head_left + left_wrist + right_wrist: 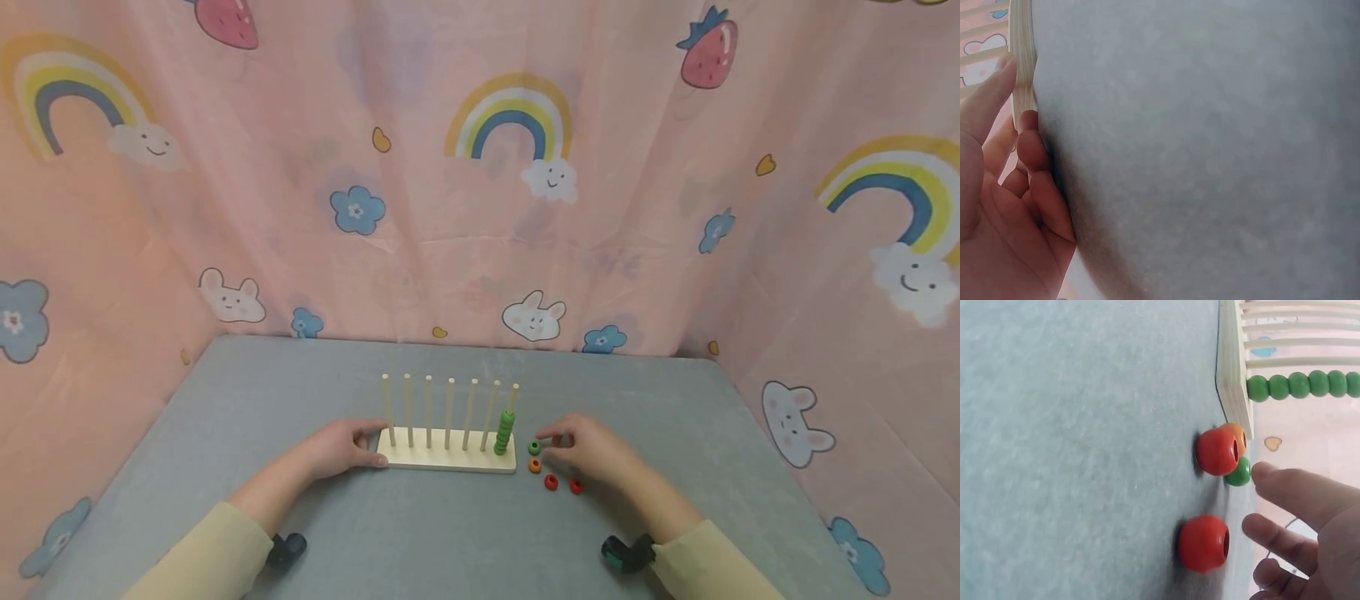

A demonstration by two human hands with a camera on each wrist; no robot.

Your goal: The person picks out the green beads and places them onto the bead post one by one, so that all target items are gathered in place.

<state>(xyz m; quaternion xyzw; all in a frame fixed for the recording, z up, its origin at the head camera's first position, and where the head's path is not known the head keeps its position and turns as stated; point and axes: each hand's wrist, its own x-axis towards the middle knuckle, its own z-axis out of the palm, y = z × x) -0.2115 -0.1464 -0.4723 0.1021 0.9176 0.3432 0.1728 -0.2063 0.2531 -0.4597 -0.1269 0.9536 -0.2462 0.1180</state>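
A pale wooden peg board (442, 457) with several upright pegs stands on the table. Its rightmost peg carries a stack of green beads (504, 433). My left hand (341, 448) grips the board's left end, thumb at the front edge and fingers farther back. Right of the board, my right hand (592, 450) hovers with thumb and fingers apart, nothing between them. Its fingertips are close by a loose green bead (534, 447). An orange bead (535, 466) lies just in front of that one. Nearer me are two red beads, one left (1217, 452) and one right (1204, 544).
The grey table (435, 542) carries the board and loose beads. A pink printed curtain (450, 275) hangs along its back and sides. Dark wrist devices (628, 554) sit at both sleeve cuffs.
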